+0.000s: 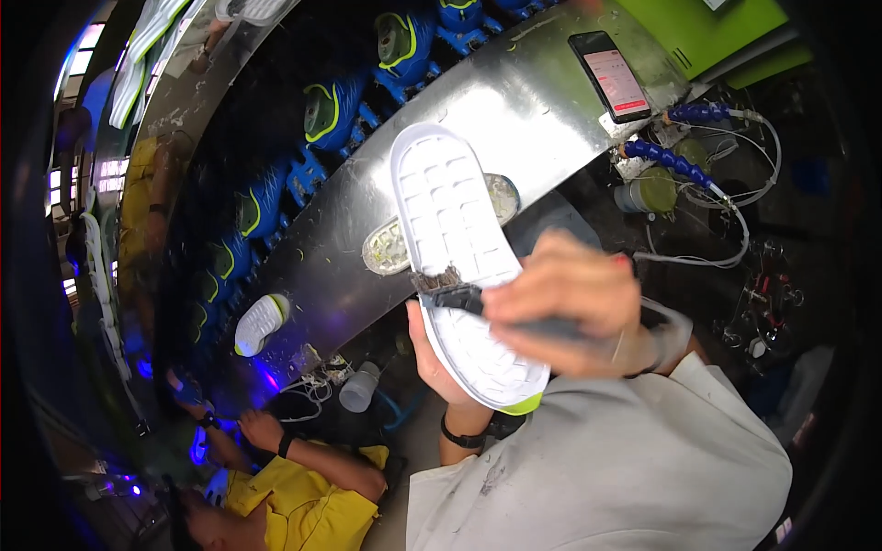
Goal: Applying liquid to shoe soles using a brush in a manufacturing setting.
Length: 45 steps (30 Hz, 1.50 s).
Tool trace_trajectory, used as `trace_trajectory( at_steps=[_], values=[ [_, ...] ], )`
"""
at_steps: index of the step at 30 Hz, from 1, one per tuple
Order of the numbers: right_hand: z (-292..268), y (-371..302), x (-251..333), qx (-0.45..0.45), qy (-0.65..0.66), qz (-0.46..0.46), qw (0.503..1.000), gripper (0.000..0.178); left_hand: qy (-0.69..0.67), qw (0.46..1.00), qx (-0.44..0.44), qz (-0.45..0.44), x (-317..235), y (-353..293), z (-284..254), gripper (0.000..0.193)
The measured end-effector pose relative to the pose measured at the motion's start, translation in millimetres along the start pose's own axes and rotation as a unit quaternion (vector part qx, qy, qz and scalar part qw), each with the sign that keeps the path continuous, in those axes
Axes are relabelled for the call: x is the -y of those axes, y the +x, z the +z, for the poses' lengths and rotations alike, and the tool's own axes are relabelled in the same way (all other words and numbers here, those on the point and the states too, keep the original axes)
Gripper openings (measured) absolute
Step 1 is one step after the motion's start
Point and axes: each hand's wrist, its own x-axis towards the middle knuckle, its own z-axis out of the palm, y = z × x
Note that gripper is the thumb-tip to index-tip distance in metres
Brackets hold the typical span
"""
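Note:
A white shoe sole (pixel 446 188) with a lime-green tip is held up in front of me, its gridded inner side facing me. My left hand (pixel 439 363) grips its lower left edge, with the fingers partly hidden behind it. In my right hand (pixel 574 298), blurred by motion, is a dark-handled brush (pixel 450 294). The brush's bristles touch the sole around its middle. Behind the sole, a speckled, rounded piece (pixel 386 250) shows on the metal bench (pixel 344 216); its middle is hidden.
Another white sole (pixel 262 323) lies on the bench to the left. Blue shoe uppers (pixel 335 110) stand on a rack along the far side. A phone (pixel 610 78) rests near blue flexible hoses (pixel 675 163). A co-worker in yellow (pixel 308 496) is at the lower left.

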Motion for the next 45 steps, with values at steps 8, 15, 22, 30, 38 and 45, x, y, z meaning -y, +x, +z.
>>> trace_trajectory(
  at_steps=[8, 15, 22, 30, 38, 45],
  values=[
    [-19, -12, -4, 0.097, 0.204, 0.143, 0.964, 0.035, 0.25, 0.968, -0.001, 0.02, 0, 21, 35, 0.084],
    [-58, 19, 11, 0.141, 0.012, 0.044, 0.989, 0.011, 0.329, 0.942, -0.02, -0.064, -25, 15, 55, 0.077],
    [5, -3, 51, 0.235, 0.207, 0.101, 0.944, 0.02, 0.186, 0.97, 0.107, -0.112, -45, 4, 34, 0.079],
    [-30, 4, 17, 0.126, 0.255, 0.106, 0.953, 0.033, 0.2, 0.963, 0.159, -0.083, -49, 3, 36, 0.082],
    [9, 0, 49, 0.211, 0.144, -0.059, 0.965, 0.023, 0.048, 0.977, 0.183, -0.097, -52, -5, 33, 0.069],
    [6, 3, 51, 0.23, 0.178, 0.132, 0.948, 0.02, -0.009, 0.96, 0.248, -0.127, -57, 10, -4, 0.079]
  ],
)
